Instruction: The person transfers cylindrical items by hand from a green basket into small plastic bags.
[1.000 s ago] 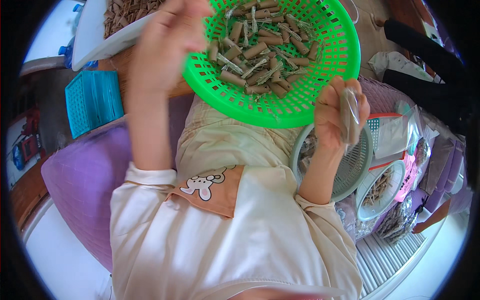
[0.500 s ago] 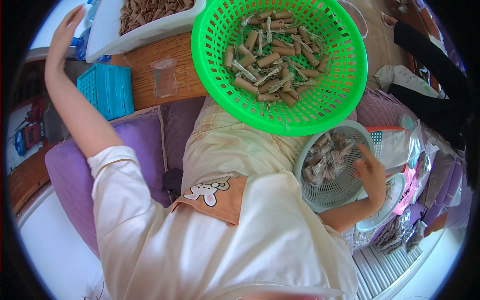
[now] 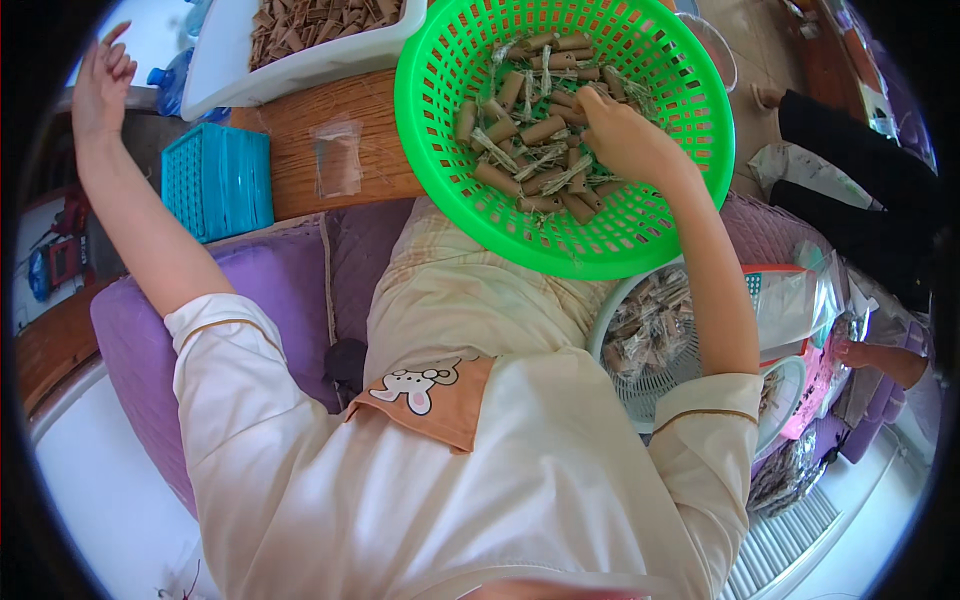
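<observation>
My right hand [image 3: 628, 135] reaches into a large green plastic basket [image 3: 540, 255] on the right side of the wooden table. Its fingers curl down among small brown cardboard-like tubes [image 3: 543, 130] with pale strands tied to them. The fingertips are pressed together at the tubes, and what they grip is hidden. Far to the left, my left hand [image 3: 103, 85] is raised, away from the baskets. Its index finger is stretched out and the other fingers are loosely bent, with nothing visible in them. Below my right forearm sits a grey basket [image 3: 607, 350] holding clear-wrapped pieces [image 3: 650, 315].
A white tray [image 3: 300, 72] of brown pieces and a teal basket [image 3: 218, 180] stand at the far left. Clear plastic film [image 3: 338, 158] lies on the wooden table [image 3: 290, 130]. At right are a person's dark-clothed leg [image 3: 840, 135] and another hand [image 3: 865, 355] near packages.
My right hand has moved from the grey basket up and forward into the green basket. My left hand has shifted slightly nearer and its fingers have bent. Another person's hand has come in at right.
</observation>
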`<state>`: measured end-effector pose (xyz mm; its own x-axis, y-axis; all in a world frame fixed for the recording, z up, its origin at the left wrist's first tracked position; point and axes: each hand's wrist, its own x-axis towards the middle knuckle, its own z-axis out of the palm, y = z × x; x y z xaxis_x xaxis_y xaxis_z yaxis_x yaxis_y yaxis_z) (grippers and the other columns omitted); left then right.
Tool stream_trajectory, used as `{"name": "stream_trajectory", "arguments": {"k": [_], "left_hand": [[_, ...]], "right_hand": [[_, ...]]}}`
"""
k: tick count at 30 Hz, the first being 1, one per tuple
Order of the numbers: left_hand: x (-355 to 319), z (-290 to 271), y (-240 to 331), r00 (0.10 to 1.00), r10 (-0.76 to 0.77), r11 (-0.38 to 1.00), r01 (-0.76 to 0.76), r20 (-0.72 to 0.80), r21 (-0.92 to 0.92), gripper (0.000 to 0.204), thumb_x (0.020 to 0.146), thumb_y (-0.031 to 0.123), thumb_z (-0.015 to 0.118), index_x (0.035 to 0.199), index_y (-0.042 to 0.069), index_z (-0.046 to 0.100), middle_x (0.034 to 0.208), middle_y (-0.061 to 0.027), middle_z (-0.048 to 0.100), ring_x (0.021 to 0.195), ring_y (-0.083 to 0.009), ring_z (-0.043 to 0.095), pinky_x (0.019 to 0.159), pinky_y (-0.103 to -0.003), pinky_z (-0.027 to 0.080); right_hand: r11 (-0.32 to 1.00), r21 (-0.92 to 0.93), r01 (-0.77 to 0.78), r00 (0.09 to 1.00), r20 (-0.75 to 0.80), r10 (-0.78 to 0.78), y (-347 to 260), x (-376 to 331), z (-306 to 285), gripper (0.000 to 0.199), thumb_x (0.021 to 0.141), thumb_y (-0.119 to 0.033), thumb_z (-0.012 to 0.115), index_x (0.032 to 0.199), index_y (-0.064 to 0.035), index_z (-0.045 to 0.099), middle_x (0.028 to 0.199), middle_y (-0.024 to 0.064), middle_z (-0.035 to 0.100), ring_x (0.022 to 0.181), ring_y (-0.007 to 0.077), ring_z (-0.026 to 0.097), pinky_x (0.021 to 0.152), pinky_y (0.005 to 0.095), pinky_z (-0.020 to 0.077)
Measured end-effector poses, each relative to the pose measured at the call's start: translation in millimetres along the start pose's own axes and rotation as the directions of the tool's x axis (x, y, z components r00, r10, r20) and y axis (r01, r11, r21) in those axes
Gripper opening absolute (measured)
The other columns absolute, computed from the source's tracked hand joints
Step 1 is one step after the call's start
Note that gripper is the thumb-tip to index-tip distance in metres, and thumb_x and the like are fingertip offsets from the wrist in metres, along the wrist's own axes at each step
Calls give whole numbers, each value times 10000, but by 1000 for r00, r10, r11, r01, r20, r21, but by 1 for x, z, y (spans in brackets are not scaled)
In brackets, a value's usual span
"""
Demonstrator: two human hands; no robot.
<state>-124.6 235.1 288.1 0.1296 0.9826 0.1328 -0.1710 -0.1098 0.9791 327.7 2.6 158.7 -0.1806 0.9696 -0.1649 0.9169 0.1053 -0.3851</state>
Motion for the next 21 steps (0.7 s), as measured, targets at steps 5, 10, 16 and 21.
{"name": "stream_trajectory", "arguments": {"k": [5,10,16,21], "left_hand": [[-2,-18,8,641,97,978,80,762,-192,741,764,420,522,1261,-56,247,1106,-107,414,1075,-214,372,961,-345,236],[47,-105,-34,906,-362,769,158,218,620,776,735,537,476,1303,64,242,1249,-124,365,1151,-267,330,970,-395,218],[-31,81,-24,994,95,357,-83,52,931,380,832,307,492,1102,40,476,958,-74,514,817,-126,509,740,-252,398],[-116,201,-58,802,-97,970,-56,590,236,382,843,243,509,1178,77,432,1049,-48,478,829,-134,526,763,-280,440]], "right_hand": [[998,-32,-56,998,-43,55,8,14,15,239,731,-61,552,913,8,414,897,227,537,886,365,512,715,453,409],[994,14,-111,983,147,108,12,16,-8,312,791,-131,520,1065,2,455,923,182,551,840,323,539,696,370,451],[200,979,-43,962,-14,273,19,-6,-50,314,874,-148,418,1139,19,439,855,60,549,665,91,512,635,244,477],[-167,981,99,995,-99,10,-4,-20,-45,345,883,-143,393,1172,44,385,898,89,536,694,108,527,638,238,483]]}}
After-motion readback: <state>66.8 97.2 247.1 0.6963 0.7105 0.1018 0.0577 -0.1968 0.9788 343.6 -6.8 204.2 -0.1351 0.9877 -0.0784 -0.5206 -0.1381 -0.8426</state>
